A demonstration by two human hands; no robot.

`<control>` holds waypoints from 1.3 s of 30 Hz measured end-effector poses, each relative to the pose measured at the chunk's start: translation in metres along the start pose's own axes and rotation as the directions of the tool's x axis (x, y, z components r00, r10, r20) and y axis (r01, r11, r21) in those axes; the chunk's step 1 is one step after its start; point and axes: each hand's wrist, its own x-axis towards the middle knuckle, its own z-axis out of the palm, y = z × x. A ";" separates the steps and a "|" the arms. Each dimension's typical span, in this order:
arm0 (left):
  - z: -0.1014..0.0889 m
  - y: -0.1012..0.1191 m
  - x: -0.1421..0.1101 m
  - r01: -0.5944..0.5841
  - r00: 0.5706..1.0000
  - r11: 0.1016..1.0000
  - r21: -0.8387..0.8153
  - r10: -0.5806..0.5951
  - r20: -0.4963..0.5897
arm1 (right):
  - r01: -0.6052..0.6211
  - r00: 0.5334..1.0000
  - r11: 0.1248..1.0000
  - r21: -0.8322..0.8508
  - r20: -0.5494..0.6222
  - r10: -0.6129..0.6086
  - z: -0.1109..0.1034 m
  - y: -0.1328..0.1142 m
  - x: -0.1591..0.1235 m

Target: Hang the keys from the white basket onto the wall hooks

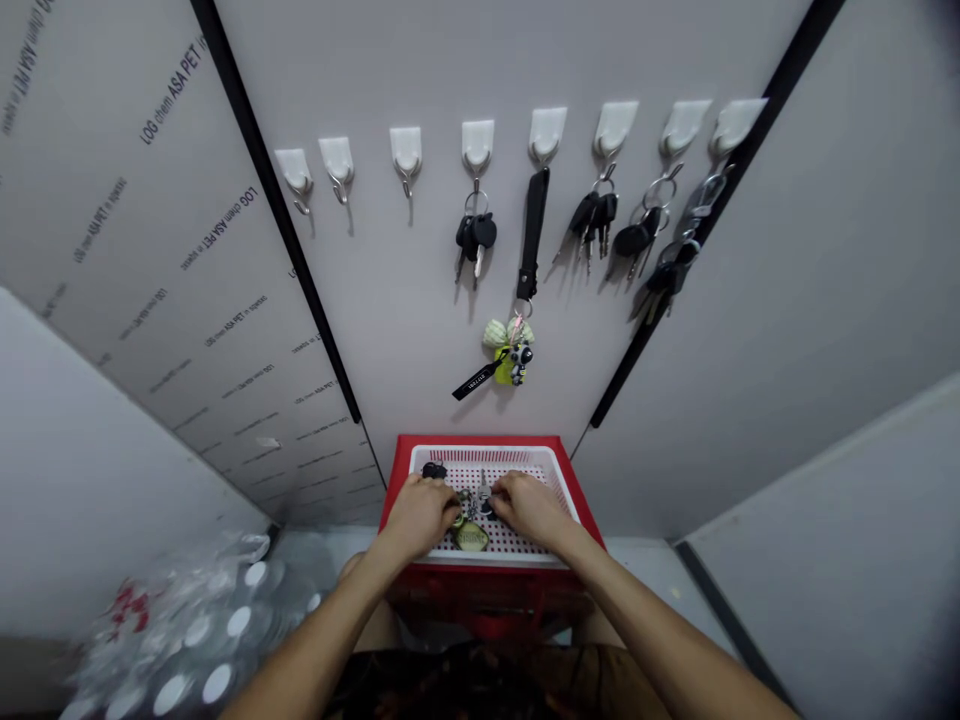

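Over a white plastic basket (495, 556), my left hand (421, 515) pinches the metal chain side of a keychain with a yellow-green oval tag (471, 537). The tag lies on the perforated basket floor. My right hand (531, 508) is closed at the other side, its fingertips on a bunch of keys (484, 490) whose silver blade points up. Whether the keys and the keychain are linked I cannot tell. Beyond my left hand, another black-headed key bunch (433, 469) lies in the basket's far left corner.
The basket sits on a red stool (583, 500) against a grey panel. Several white adhesive hooks (478, 145) line the panel; black keys (476, 235), a black strap (533, 235) with charms and more key bunches hang from the right-hand ones. Wrapped bottles (217, 640) stand at lower left.
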 end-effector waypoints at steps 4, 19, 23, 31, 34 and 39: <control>-0.001 -0.001 0.000 -0.036 0.999 0.999 0.011 0.036 0.030 | 0.006 0.999 1.000 -0.022 0.053 -0.005 0.000 -0.006 0.001; -0.006 -0.005 -0.002 -0.094 0.992 0.990 -0.109 0.102 0.072 | 0.017 0.997 1.000 0.025 0.077 -0.019 -0.004 -0.014 -0.002; -0.005 -0.008 -0.001 -0.075 0.996 0.985 -0.153 0.081 0.031 | 0.028 0.995 0.999 0.038 0.095 -0.031 -0.002 -0.014 -0.001; -0.006 -0.004 0.000 -0.075 0.995 0.987 -0.141 0.084 0.060 | 0.020 0.997 0.974 0.225 -0.077 -0.003 -0.010 -0.006 0.001; -0.006 -0.001 0.001 -0.045 0.998 0.977 -0.207 0.053 0.031 | 0.007 0.993 0.934 0.357 -0.113 0.036 -0.016 -0.010 0.002; -0.001 0.006 0.009 -0.005 0.988 0.863 -0.505 -0.073 -0.134 | -0.051 0.993 0.788 0.613 -0.055 0.108 -0.024 -0.020 0.004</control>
